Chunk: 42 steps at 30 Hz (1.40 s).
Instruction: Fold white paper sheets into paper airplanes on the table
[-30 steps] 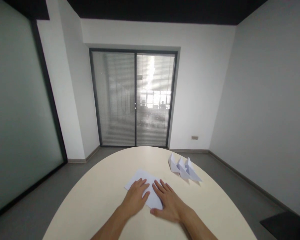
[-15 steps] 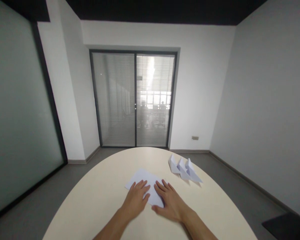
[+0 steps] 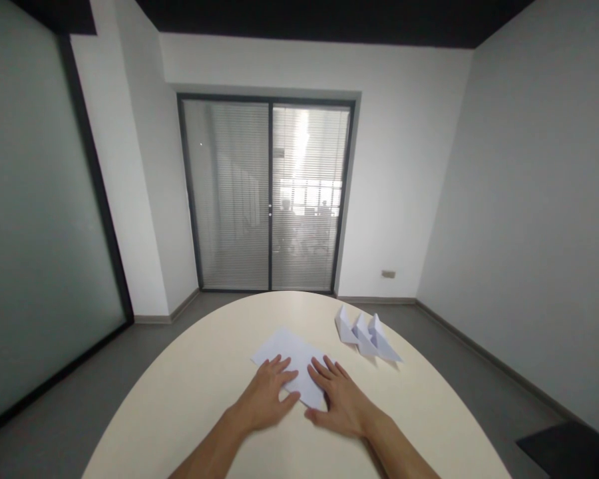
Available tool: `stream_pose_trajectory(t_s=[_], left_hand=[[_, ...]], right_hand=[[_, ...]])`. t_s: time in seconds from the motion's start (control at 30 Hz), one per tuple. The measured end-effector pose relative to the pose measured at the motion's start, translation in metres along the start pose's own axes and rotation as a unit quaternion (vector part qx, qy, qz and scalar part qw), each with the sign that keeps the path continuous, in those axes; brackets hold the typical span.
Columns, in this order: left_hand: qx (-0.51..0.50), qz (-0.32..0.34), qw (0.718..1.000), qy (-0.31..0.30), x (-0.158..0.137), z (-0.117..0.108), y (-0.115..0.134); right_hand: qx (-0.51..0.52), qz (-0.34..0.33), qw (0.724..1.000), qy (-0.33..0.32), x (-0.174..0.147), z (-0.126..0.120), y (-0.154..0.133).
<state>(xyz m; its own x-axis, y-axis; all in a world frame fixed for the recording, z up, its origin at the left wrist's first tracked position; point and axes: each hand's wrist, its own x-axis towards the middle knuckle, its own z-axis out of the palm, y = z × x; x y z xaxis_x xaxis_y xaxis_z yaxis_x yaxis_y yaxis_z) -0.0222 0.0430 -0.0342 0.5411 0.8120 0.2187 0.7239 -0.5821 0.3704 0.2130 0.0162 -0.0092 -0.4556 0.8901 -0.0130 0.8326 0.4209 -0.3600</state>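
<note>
A white sheet of paper (image 3: 287, 342) lies on the round cream table (image 3: 190, 379), angled with one corner pointing away from me. My left hand (image 3: 269, 392) rests palm down on its near left part, fingers spread and thumb stretched inward. On the right part lies my right hand (image 3: 337, 396), also flat with its fingers apart. Both hands hide the near portions of the sheet, so I cannot tell how it is folded there.
Three folded white paper boats (image 3: 367, 336) stand close together at the table's far right edge. Beyond the table is a glass door (image 3: 269, 199) with blinds. A dark flat object (image 3: 569, 446) lies at the lower right.
My left hand has shifted slightly to the left, and its thumb is now farther from its fingers. The right hand stays nearly in place. The view has tilted a little.
</note>
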Motion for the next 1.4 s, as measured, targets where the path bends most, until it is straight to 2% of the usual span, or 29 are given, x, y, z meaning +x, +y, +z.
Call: stream_pose_trajectory(t_s=[0.1, 0.27, 0.6, 0.73, 0.9, 1.07, 1.4], left_hand=[[-0.005, 0.007, 1.0, -0.011, -0.003, -0.002, -0.001], [-0.018, 0.016, 1.0, 0.013, -0.001, 0.001, -0.004], [-0.076, 0.023, 0.997, 0.022, 0.002, -0.004, -0.011], [-0.082, 0.023, 0.996, 0.039, 0.005, -0.002, -0.012], [-0.079, 0.02, 0.995, 0.052, 0.01, 0.003, -0.014], [-0.08, 0.019, 0.995, 0.059, 0.011, 0.007, -0.014], [-0.087, -0.005, 0.995, 0.055, 0.01, 0.001, -0.012]], right_hand=[[0.005, -0.001, 1.0, 0.013, 0.0, -0.002, 0.0], [0.017, 0.008, 0.999, 0.026, 0.001, -0.003, 0.001], [0.05, -0.012, 0.999, 0.014, -0.005, -0.014, 0.009], [0.075, -0.021, 0.995, 0.057, -0.004, -0.01, 0.019], [0.071, 0.005, 0.991, 0.117, 0.001, -0.002, 0.031], [0.079, -0.003, 0.986, 0.144, 0.004, -0.001, 0.037], [0.061, 0.004, 0.983, 0.173, 0.01, -0.004, 0.035]])
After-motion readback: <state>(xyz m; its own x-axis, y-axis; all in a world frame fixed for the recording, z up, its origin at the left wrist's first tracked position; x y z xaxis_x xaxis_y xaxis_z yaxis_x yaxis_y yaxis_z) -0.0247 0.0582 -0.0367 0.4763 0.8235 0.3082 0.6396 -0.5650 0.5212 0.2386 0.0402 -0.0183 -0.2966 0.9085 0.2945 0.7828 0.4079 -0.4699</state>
